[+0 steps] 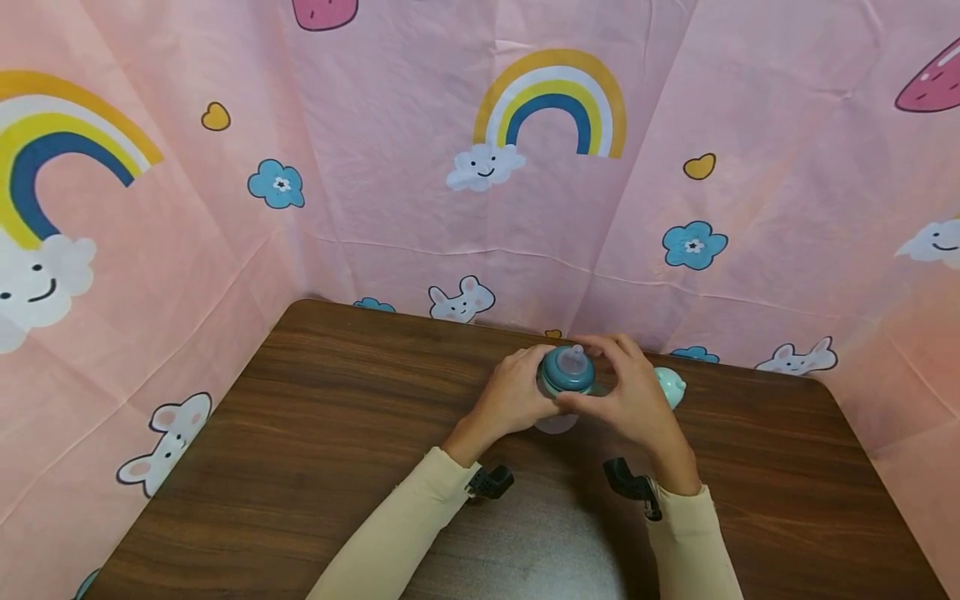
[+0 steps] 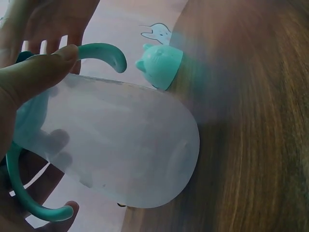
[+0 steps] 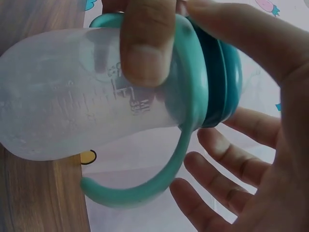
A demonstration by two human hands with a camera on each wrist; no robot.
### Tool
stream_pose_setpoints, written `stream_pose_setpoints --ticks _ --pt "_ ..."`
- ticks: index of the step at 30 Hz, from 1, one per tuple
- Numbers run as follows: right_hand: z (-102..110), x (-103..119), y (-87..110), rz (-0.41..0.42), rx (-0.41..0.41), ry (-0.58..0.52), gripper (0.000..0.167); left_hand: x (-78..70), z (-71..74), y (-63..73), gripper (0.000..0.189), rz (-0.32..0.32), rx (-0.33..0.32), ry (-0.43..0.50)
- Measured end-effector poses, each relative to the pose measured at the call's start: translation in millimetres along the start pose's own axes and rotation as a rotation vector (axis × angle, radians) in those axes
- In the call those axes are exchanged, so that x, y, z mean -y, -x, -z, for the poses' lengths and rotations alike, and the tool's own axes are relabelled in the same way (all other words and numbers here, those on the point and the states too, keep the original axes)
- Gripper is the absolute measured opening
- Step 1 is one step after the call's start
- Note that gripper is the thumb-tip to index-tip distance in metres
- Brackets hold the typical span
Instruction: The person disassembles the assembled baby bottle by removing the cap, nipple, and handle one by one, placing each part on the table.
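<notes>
Using the bottle [image 2: 130, 145] as reference, L to R. Left sleeve [image 1: 405, 521] + black wrist mount [image 1: 491, 482]: left of bottle, on its near side. Left hand [image 1: 517, 392]: on bottle's left side, gripping it at the neck. Head view hides the thumb; right wrist view shows it laid across the mint neck ring [image 3: 193, 72].

Bottle: held between the hands above the brown table [image 1: 360, 400], teal collar [image 1: 568, 382] and clear nipple [image 1: 573, 360] up top. Can't tell if base touches wood. Both mint handles show in left wrist view, curving off the neck on opposite sides; head view has them covered. Embossed markings [image 3: 130, 92] on the body readable as marks only in right wrist view.

Right hand [image 1: 633, 396]: on bottle's right, fingers spread in a loose C around the collar, not clenched. Contact unclear.

Mint cap [image 1: 670, 386]: on table right of bottle, just beyond right hand. Left wrist view adds its ear-shaped bumps. Patterned pink drape [image 1: 375, 125] stands behind bottle.
</notes>
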State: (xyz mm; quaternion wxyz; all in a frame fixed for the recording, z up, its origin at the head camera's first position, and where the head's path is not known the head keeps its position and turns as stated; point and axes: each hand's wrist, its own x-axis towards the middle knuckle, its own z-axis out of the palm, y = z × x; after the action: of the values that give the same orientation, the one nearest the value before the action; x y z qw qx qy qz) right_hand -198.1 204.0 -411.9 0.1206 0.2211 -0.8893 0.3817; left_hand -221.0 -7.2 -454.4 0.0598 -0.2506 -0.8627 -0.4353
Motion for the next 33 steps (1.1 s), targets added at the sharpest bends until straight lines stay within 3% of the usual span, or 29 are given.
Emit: stream_pose_setpoints --ticks 9,33 --pt "-2.9 0.6 -2.1 0.022 -0.032 0.049 0.081 0.1 -0.1 -0.9 0.076 0.013 -0.006 -0.018" --pt "5.7 -4.2 -0.7 0.060 0.034 -0.062 0.078 -1.4 0.7 -1.4 0.080 0.054 0.024 0.001"
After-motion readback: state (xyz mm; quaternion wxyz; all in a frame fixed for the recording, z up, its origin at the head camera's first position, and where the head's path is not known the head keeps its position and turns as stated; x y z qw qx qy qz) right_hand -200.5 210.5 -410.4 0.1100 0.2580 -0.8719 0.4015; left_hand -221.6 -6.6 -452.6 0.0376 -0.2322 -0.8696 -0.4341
